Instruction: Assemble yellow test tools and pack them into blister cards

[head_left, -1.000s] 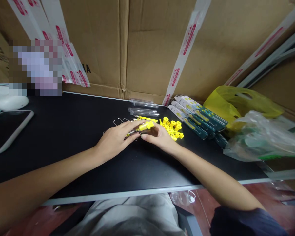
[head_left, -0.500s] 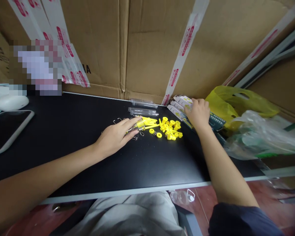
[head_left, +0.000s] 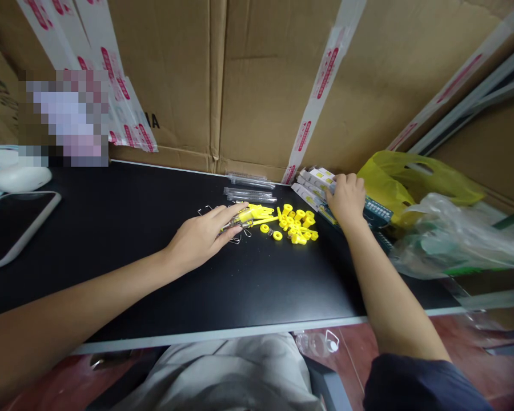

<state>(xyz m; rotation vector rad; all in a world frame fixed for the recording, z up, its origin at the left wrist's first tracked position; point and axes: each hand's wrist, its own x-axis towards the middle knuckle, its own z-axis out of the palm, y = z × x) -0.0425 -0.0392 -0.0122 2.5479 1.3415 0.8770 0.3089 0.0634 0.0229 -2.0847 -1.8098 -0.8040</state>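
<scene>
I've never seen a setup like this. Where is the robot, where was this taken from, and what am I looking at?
There is no robot here: these are a person's two bare hands, seen by one camera worn on the head, looking forward and down. On the black table lie loose yellow parts, clear tubes, small boxes, bags and a phone. The left hand holds yellow and metal pieces; the right hand is at the boxes, its grip hard to see.

Phone (head_left: pixel 17 228) far left, bags (head_left: pixel 458 240) right of boxes (head_left: pixel 310 188)
</scene>
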